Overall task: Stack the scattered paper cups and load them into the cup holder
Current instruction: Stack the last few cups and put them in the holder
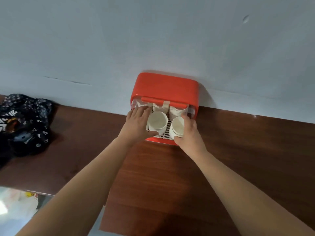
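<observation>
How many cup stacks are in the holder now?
5. In front: front-left stack at the left hand, front-right stack in the right hand. Under the lid: back-left stack, back-middle stack, back-right stack. Back-left is partly hidden; more may sit behind.

Within the red cup holder (163,86) on the bench (238,142): left hand (136,123) grips near-left cup stack (157,122); right hand (189,132) grips near-right cup stack (178,126).

Bright orange-red plastic cup holder (164,86) with white slatted tray, plain white paper cups (157,122), dark reddish-brown wood-grain surface (238,150), black white-patterned cloth (25,123) far left, pale grey-blue wall (153,31).
</observation>
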